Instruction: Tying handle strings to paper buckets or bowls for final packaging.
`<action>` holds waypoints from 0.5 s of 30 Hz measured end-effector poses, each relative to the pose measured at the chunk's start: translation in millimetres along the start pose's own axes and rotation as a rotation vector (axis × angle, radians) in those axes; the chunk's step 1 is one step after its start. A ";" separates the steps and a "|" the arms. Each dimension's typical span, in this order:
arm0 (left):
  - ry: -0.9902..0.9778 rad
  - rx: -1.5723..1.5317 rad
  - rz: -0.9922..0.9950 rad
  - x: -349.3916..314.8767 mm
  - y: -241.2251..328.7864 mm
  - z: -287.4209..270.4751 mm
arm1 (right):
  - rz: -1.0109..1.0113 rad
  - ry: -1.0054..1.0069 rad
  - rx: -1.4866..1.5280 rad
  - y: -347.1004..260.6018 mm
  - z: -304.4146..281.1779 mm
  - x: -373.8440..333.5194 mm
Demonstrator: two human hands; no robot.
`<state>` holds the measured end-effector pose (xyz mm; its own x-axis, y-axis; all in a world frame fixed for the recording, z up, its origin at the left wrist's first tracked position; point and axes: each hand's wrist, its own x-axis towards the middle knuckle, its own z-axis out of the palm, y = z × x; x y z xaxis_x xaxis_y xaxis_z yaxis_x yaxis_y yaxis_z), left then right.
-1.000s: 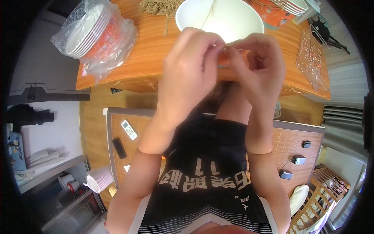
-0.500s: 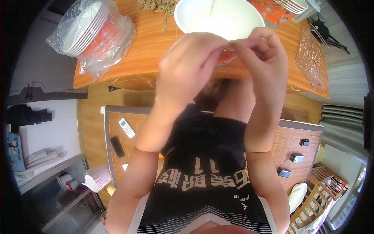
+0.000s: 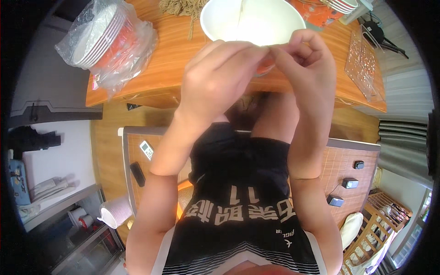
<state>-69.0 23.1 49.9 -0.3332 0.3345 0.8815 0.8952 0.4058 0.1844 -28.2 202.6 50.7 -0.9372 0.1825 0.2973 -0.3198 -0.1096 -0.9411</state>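
Observation:
Both hands meet in front of a large white-lined paper tub [image 3: 275, 20] on the wooden table. My left hand [image 3: 215, 75] is closed, its thumb and fingers pinched together near the tub's near rim. My right hand [image 3: 309, 68] pinches close against it, its other fingers curled. Whatever lies between the fingertips is too small and hidden to make out. Inside the tub a thin tan string [image 3: 240, 18] runs down the white wall. A bit of the tub's red outside shows below the fingertips.
At the table's left stands a stack of red-and-white tubs [image 3: 107, 43] in clear plastic. Tan cords [image 3: 183, 7] lie at the back. More tubs [image 3: 321, 13] and a clear plastic tray [image 3: 364, 64] are at right. Behind me, a mat-topped surface holds a remote [image 3: 146, 150] and phone [image 3: 137, 174].
The tub appears slightly farther left in the picture. My left hand has tilted a little and its fingers have drawn in closer to the right fingertips. Both hands still pinch.

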 end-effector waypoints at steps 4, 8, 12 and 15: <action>0.019 -0.007 -0.029 -0.3 -1.6 0.7 | -0.006 0.020 -0.013 -1.4 4.6 -1.0; -0.003 -0.010 -0.061 3.9 0.7 -4.4 | -0.013 -0.009 -0.028 0.1 2.4 -0.4; -0.025 0.017 0.004 6.2 -4.4 -2.9 | 0.013 0.010 -0.004 -1.6 2.8 1.3; -0.021 0.052 0.050 5.4 -6.0 -2.0 | 0.012 0.008 0.015 -0.2 2.5 3.1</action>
<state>-75.6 20.7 54.4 -0.2952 0.3734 0.8795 0.8946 0.4312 0.1172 -31.3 200.7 52.2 -0.9400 0.1890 0.2842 -0.3103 -0.1265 -0.9422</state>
